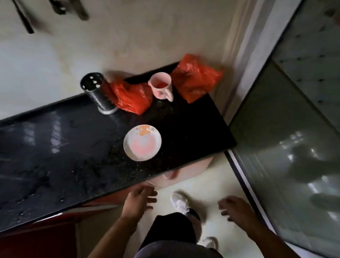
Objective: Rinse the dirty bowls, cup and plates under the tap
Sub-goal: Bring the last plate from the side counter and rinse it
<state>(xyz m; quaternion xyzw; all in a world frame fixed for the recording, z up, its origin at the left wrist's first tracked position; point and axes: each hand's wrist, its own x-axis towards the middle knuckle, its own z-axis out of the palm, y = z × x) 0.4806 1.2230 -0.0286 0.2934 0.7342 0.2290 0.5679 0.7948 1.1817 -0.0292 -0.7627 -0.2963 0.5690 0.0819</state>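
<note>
Seen from the head camera, a person stands at the right end of a black stone desk (195, 127), both bare hands raised and holding nothing. The left hand (138, 201) hovers just off the desk's front edge, its fingers (149, 193) spread apart and pointing toward the desk. The right hand (237, 208) hangs over the pale floor (214, 178), well clear of the desk, with its fingers (223, 204) loosely curled and apart.

A white plate (142, 143) smeared with pink and an orange patch lies flat near the desk's front edge, toward the right end. Farther back, close to the rear right corner, a pink cup (161, 88) stands upright with its handle turned toward the camera and red residue inside. The cup sits between two crumpled orange-red plastic bags: one (131, 96) just to its left, the other (196, 77) to its right, at the rear right corner. A perforated metal utensil holder (98, 93) stands against the rear edge, touching the left-hand bag. The desk surface is wet and speckled.

Blurred dark utensils (24, 16) hang on the wall (138, 30) at the top left. A white shoe (180, 202) and a dark trouser leg (172, 227) show on the floor below the hands. A glass door (306, 139) fills the right side.
</note>
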